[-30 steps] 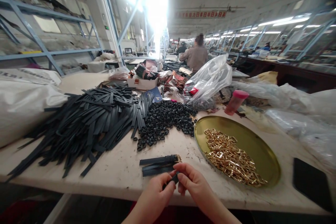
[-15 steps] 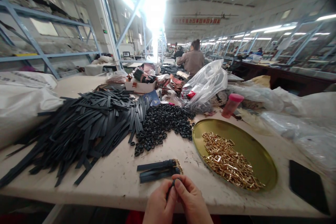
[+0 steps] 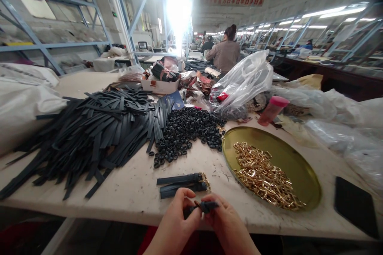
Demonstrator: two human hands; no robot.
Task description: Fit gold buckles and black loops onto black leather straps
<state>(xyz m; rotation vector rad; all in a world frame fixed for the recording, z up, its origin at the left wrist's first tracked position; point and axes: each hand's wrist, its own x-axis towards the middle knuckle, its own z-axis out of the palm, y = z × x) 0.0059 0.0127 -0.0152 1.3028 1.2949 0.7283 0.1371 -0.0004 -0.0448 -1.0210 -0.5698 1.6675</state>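
My left hand (image 3: 176, 223) and my right hand (image 3: 226, 223) meet at the table's near edge and together pinch a short dark strap piece (image 3: 205, 206). Just beyond my fingers lie two finished dark straps with gold buckles (image 3: 182, 183). A heap of small black loops (image 3: 187, 129) sits in the middle of the table. To its left spreads a large pile of dark straps (image 3: 95, 131). A round brass tray (image 3: 299, 171) at the right holds many gold buckles (image 3: 263, 177).
A clear plastic bag (image 3: 242, 83), a pink-capped bottle (image 3: 271, 110) and a white box (image 3: 160, 85) stand behind the loops. A black phone (image 3: 356, 207) lies at the right edge. White sacks (image 3: 24, 99) sit at the left. A person (image 3: 226, 50) works farther back.
My hands have shifted a little apart and the dark strap piece now shows between my fingertips. The view has tilted slightly; the person in the back stays seated.
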